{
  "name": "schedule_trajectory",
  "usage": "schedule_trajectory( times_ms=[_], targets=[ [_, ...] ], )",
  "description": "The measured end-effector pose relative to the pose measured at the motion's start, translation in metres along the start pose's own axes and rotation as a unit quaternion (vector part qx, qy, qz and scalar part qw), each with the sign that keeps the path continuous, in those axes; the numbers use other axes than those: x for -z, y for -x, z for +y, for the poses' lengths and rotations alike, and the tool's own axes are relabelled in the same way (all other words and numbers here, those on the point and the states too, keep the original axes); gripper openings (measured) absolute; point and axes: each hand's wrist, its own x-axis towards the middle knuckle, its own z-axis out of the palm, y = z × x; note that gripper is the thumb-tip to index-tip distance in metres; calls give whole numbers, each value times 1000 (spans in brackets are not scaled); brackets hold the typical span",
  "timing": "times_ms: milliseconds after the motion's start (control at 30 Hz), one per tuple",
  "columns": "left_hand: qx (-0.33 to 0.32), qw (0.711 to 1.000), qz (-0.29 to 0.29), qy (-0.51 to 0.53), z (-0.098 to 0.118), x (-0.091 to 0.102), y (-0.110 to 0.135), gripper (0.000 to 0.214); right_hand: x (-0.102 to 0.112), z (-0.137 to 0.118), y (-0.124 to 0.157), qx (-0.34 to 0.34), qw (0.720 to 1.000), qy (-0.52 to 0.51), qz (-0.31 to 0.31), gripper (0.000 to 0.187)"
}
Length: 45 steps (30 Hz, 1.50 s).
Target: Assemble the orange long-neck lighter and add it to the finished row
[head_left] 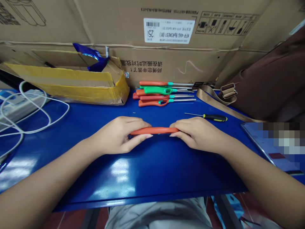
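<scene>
An orange plastic lighter handle [154, 130] lies flat across the middle of the blue table [152, 171]. My left hand [119, 135] is closed around its left end, fingers on top and thumb underneath. My right hand [197, 133] grips its right end the same way. Both ends of the handle are hidden under my fingers. A small screwdriver with a black and yellow grip [209, 117] lies just beyond my right hand.
A pile of orange and green long-nosed lighters [162, 93] sits at the back centre. A yellow-taped cardboard box [71, 84] stands back left, beside white cables and a power strip [21, 108]. Large cartons form the back wall. A brown bag and strap [262, 82] lie right.
</scene>
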Motion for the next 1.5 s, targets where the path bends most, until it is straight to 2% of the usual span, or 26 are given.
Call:
schedule_trajectory(
  times_ms=[100, 300, 367, 533, 733, 933, 1067, 1167, 1367, 1500],
  targets=[
    [8, 999, -9, -42, 0, -4, -1, 23, -4, 0, -2, -10, 1000, 12, 3, 32],
    [-21, 998, 12, -60, 0, -11, 0, 25, -4, 6, -2, 5, 998, -58, 11, 26],
    [-20, 998, 22, -59, -1, -12, 1, 25, -2, 6, -2, 6, 999, -39, 1, 24],
    [35, 998, -1, -49, -4, -10, -1, 27, 2, 9, -3, -15, 1000, 25, -7, 28],
    [20, 999, 9, -24, -10, -2, -2, 24, 9, 13, 0, -50, 998, 40, -5, 31],
    [16, 999, 7, -33, 1, -12, 0, 22, 1, 7, -1, 9, 996, -89, -2, 21],
    [66, 996, 13, 52, 19, -20, -4, 27, -4, 1, -1, 11, 988, -153, 12, 13],
    [106, 986, 26, 124, 28, -22, -8, 33, -3, -2, -1, 4, 981, -195, 9, 14],
    [163, 970, 44, 175, 28, -20, -9, 36, -3, -1, -2, 3, 977, -213, 32, 18],
    [221, 947, 23, 231, 28, -23, -8, 41, -6, 0, -2, 17, 981, -188, 47, 22]
  ],
)
